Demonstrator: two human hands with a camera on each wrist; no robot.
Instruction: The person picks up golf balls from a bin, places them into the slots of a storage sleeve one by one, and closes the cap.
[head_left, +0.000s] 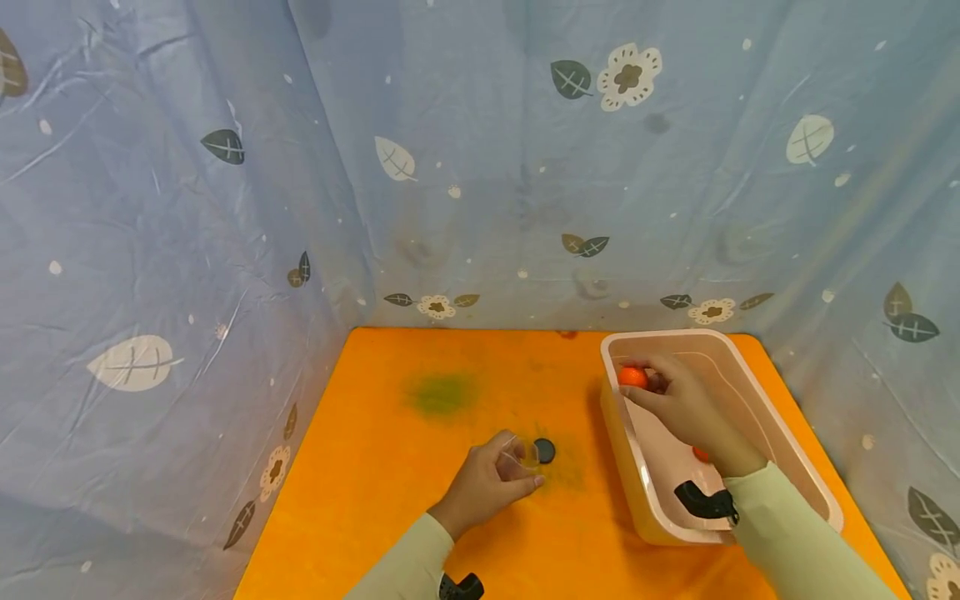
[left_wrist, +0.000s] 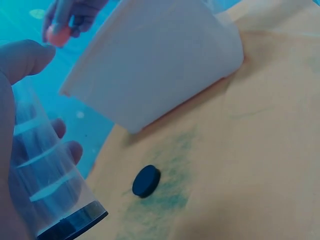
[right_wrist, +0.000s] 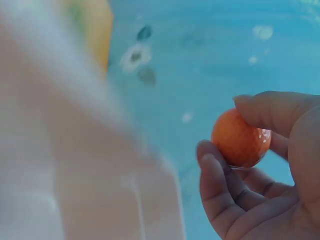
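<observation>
Two hands at work over an orange tabletop (head_left: pixel 360 450). Left hand (head_left: pixel 483 483): fingers curled round a clear tube (left_wrist: pixel 52 160), whose dark base (left_wrist: pixel 75 221) is the lower end in the left wrist view. No ball shows along its visible length; the upper end is partly hidden by the thumb. Right hand (head_left: pixel 682 408): thumb and fingertips pinch an orange ball (right_wrist: pixel 240 139), held aloft at the left rim of a pale bin (left_wrist: pixel 165 70), near its far end. Cannot tell whether the ball is just inside that rim or above it. A dark disc (head_left: pixel 544 451) lies on the tabletop just beside the tube, apart from it; probably the tube's cap. A second orange item (head_left: pixel 701 454) sits inside the bin, partly hidden by the right forearm.

Progress, as judged: partway. Done: tube uncapped, one ball in grip. Remaining: ball not yet released, disc not yet fitted to the tube. Direction of transfer, tube to bin or bin to tube, cannot be told from these views.
</observation>
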